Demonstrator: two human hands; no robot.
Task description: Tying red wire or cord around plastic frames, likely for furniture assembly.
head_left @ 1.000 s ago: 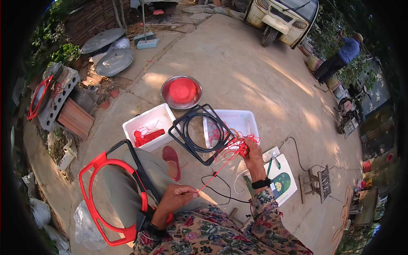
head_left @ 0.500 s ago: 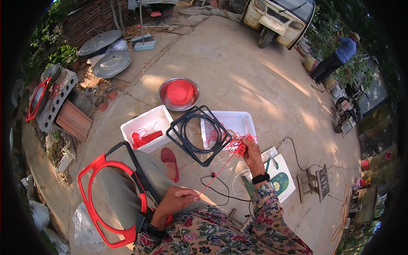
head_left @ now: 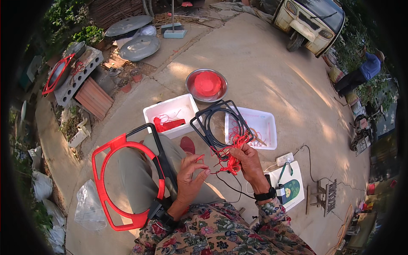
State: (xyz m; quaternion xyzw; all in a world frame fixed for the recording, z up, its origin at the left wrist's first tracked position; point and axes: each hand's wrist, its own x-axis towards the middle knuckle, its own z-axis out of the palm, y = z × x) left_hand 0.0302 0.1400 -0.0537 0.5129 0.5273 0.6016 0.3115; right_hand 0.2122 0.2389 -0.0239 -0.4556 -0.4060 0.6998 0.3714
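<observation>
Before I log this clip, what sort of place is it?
Probably a home's outdoor concrete yard: a three-wheeled vehicle stands at the far side, a motorcycle at the right, and leafy plants grow at upper left.

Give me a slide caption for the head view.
Right hand gripping a bunch of red cord, left hand close by, two white trays on the ground beyond.

The red cord (head_left: 235, 165) is thin, bright and tangled, bunched into loose, uneven loops. The bundle hangs from the right hand (head_left: 250, 163), its upper loops overlapping the lower corner of the black frame (head_left: 207, 135); one strand seems to stretch toward the left hand (head_left: 189, 180).
</observation>
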